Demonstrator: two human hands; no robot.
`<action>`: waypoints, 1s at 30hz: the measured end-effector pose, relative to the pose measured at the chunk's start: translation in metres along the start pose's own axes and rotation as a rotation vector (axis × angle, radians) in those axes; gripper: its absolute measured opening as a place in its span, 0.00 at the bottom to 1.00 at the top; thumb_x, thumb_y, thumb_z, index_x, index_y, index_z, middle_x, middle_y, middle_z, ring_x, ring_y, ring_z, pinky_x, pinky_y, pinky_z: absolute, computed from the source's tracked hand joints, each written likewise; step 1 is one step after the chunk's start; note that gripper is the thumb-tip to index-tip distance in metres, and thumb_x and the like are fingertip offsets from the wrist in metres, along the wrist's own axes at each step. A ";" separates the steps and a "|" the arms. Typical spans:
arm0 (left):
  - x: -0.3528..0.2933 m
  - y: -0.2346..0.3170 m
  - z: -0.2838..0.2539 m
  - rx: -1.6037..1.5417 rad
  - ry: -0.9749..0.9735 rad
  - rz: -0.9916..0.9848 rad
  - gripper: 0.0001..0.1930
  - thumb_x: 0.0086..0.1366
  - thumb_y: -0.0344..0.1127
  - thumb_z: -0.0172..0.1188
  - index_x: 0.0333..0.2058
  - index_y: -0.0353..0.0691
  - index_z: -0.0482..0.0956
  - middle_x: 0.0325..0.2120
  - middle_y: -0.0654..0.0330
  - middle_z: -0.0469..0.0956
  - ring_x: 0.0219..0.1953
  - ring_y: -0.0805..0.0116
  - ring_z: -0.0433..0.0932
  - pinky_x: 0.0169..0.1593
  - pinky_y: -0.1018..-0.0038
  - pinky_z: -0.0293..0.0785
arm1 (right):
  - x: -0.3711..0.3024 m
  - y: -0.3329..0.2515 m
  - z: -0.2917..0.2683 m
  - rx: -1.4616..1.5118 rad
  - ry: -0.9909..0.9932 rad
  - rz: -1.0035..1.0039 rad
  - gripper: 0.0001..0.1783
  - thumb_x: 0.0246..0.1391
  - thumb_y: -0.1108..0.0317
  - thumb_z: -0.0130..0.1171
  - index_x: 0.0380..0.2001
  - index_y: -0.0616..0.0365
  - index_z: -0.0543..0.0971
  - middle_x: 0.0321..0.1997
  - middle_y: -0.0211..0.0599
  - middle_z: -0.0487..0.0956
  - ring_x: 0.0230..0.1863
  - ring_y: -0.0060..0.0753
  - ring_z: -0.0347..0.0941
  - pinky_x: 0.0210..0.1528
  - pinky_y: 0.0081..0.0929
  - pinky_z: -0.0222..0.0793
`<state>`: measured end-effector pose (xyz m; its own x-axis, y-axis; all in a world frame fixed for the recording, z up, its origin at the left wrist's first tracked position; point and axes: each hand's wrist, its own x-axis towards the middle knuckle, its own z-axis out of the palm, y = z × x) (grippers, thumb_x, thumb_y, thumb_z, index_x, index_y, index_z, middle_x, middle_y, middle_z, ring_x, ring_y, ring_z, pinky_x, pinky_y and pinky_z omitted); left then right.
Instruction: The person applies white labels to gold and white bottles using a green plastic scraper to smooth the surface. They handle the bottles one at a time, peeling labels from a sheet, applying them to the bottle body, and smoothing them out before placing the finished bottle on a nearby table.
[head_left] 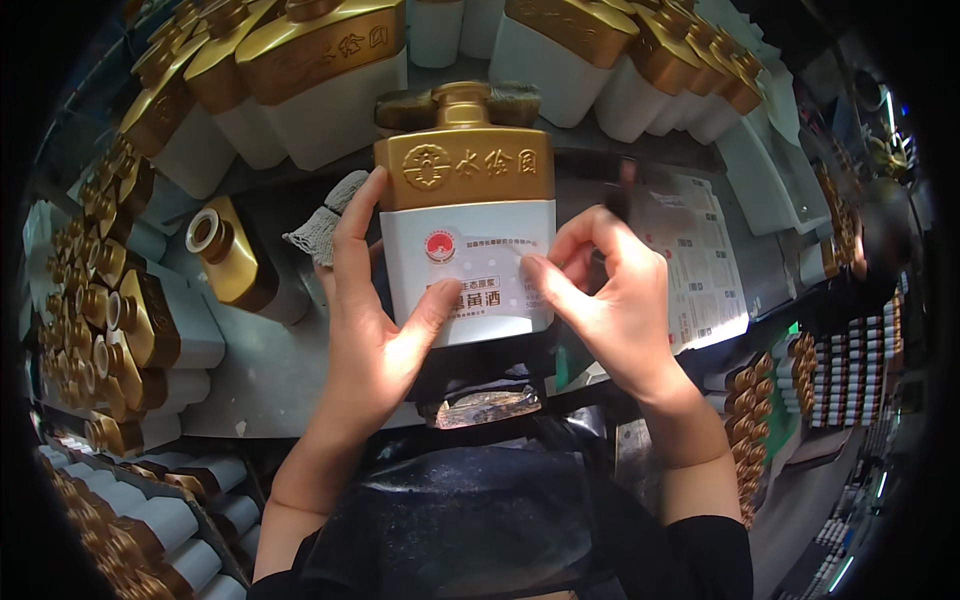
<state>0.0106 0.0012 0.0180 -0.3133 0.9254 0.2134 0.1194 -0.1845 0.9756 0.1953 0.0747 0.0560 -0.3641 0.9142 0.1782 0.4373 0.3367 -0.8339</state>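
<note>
A flat bottle (470, 215) with a gold shoulder and neck and a white body stands upright before me, its printed front toward me. My left hand (375, 310) grips its left side, the thumb pressed on the lower front and the fingers along the edge. At the bottle's right edge my right hand (610, 290) is closed in a pinch, the thumb tip touching the printed white face. Whatever lies between those fingertips is too small to make out. A dark, brownish padded rest (405, 110) shows behind the bottle's neck.
Left of the bottle a folded grey cloth (330, 218) lies near another gold-topped bottle (235, 250), which leans over. Sheets of printed labels (705, 260) lie at right. More bottles (320, 70) crowd the back and the left, and stacked rows of bottles (855, 370) stand at lower right.
</note>
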 end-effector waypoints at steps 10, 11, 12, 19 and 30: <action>0.015 -0.010 0.003 -0.036 0.031 0.146 0.37 0.64 0.29 0.62 0.68 0.39 0.53 0.64 0.52 0.56 0.65 0.59 0.61 0.65 0.60 0.63 | 0.004 0.011 0.010 -0.030 0.003 -0.025 0.42 0.44 0.62 0.73 0.61 0.64 0.67 0.18 0.28 0.67 0.20 0.19 0.66 0.26 0.19 0.65; 0.015 -0.015 0.002 -0.020 0.050 0.159 0.37 0.64 0.28 0.62 0.68 0.39 0.54 0.64 0.52 0.56 0.65 0.60 0.61 0.65 0.61 0.64 | 0.004 0.014 0.011 -0.005 -0.005 -0.024 0.42 0.44 0.61 0.73 0.60 0.64 0.67 0.18 0.28 0.67 0.20 0.19 0.66 0.26 0.20 0.65; 0.016 -0.016 0.001 -0.007 0.066 0.174 0.36 0.64 0.28 0.61 0.67 0.39 0.54 0.64 0.52 0.56 0.65 0.60 0.61 0.65 0.61 0.64 | 0.005 0.014 0.009 0.015 -0.009 -0.022 0.41 0.44 0.61 0.73 0.60 0.64 0.68 0.18 0.28 0.67 0.20 0.19 0.66 0.26 0.20 0.65; 0.009 -0.015 -0.002 -0.043 0.005 0.173 0.37 0.64 0.28 0.61 0.68 0.39 0.53 0.64 0.53 0.57 0.65 0.61 0.61 0.65 0.62 0.64 | 0.006 0.012 0.008 0.058 -0.003 0.017 0.37 0.49 0.58 0.71 0.59 0.64 0.69 0.18 0.28 0.68 0.20 0.17 0.67 0.25 0.20 0.65; 0.007 -0.003 -0.016 0.455 -0.174 0.329 0.21 0.61 0.24 0.59 0.53 0.45 0.80 0.56 0.61 0.75 0.62 0.60 0.64 0.70 0.63 0.47 | -0.011 0.017 0.007 0.016 -0.033 0.022 0.37 0.50 0.55 0.69 0.58 0.64 0.70 0.18 0.31 0.71 0.21 0.23 0.70 0.27 0.23 0.68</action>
<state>-0.0068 0.0027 0.0169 -0.0367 0.8914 0.4517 0.5886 -0.3460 0.7307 0.2013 0.0686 0.0364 -0.3819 0.9131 0.1424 0.4323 0.3127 -0.8457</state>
